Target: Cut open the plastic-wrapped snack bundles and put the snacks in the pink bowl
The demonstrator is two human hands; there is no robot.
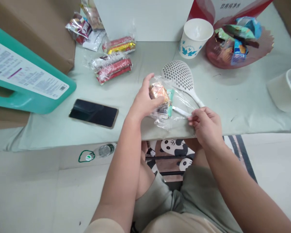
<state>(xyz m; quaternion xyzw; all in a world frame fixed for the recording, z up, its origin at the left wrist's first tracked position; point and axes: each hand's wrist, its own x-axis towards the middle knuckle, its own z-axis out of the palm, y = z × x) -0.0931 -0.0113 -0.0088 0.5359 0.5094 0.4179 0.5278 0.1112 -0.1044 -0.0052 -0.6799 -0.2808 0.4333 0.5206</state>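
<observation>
Near the table's front edge, a clear plastic bag point(181, 100) with small wrapped snacks point(158, 92) inside lies between my hands. My left hand point(145, 98) is closed round the snack end, its thumb on top of the orange packet. With pinched fingers my right hand point(207, 124) holds the other end of the bag. A white slotted ladle point(178, 75) lies just behind the bag, its handle reaching toward my right hand. A white stick-like piece point(181, 111) shows through or under the film.
A black phone point(94, 113) and a large green bottle point(31, 87) are at the left. Behind are bagged snacks point(113, 66), a paper cup point(196, 37) and a pink bowl point(240, 43) of wrappers. A white tub point(285, 90) stands right; a plastic bottle point(106, 149) lies on the floor.
</observation>
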